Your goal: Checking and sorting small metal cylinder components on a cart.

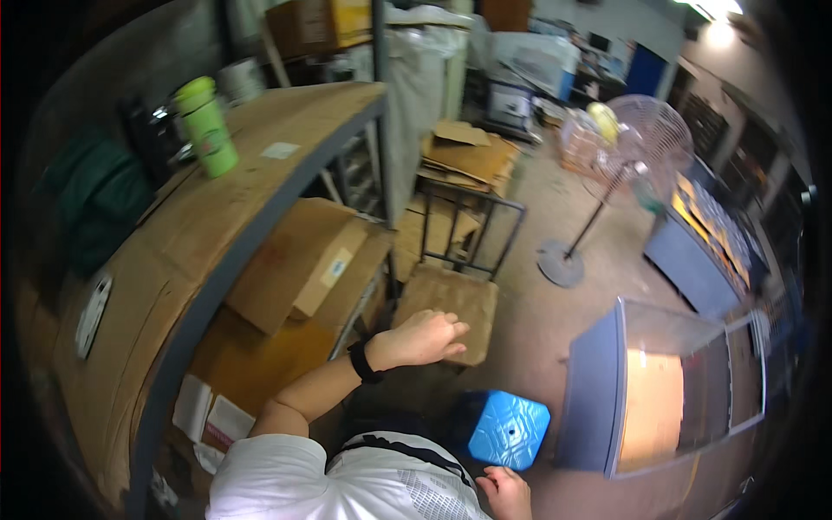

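Note:
My left hand (426,336), with a black band on the wrist, is raised in front of me. Its fingers are loosely curled, and no object shows in them. Beyond and beneath it is a chair (451,299) with a dark metal frame and a brown seat; the hand overlaps the seat in view, and I cannot tell whether they touch. At the lower edge, my right hand (506,492) hangs close to my body with its fingers curled in and nothing visible in them. Just beyond that hand stands a blue plastic stool (510,428); contact between them cannot be made out.
To the left runs a cardboard-covered shelf (286,178) holding a green bottle (207,130), with cardboard boxes (299,269) beneath. A grey metal frame box (594,390) lies at the right. Farther off are a standing fan (563,263), stacked cardboard (472,160) and a grey bin (693,260).

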Available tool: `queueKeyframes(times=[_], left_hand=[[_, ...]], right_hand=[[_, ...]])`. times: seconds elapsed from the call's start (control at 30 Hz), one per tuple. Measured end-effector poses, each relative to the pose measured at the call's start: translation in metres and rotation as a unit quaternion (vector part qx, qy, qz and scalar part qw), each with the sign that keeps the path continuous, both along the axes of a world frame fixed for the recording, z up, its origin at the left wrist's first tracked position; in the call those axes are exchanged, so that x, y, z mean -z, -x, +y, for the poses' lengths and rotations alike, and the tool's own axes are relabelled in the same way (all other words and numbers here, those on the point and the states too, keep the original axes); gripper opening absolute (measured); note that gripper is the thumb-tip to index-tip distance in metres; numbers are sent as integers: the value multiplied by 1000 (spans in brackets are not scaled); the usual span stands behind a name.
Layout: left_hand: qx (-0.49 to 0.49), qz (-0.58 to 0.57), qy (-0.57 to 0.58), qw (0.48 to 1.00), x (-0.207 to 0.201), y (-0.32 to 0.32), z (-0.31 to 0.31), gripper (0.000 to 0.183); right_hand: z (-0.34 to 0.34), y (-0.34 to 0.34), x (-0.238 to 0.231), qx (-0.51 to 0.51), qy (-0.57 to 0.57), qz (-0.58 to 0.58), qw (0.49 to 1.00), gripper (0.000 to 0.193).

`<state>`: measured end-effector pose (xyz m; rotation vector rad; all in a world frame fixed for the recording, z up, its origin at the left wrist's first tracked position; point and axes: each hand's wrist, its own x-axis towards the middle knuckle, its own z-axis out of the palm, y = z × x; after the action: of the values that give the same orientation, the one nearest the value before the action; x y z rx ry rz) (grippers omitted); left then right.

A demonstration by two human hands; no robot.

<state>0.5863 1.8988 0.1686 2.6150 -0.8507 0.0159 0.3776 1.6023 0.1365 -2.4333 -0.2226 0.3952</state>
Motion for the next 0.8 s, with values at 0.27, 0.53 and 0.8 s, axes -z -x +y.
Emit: queueKeyframes(times=[0.27,0.53,0.8], left_hand=[[-208,-99,181,956,-23,46,89,31],[-399,133,113,900,57,87,168,38],[-574,220,13,789,151,201,213,44]], right_hand=[[17,-34,-10,-135,38,68,988,36],[22,-39,24,-173,-6,-32,984,21],[30,-61,29,-270,57,27,961,21]])
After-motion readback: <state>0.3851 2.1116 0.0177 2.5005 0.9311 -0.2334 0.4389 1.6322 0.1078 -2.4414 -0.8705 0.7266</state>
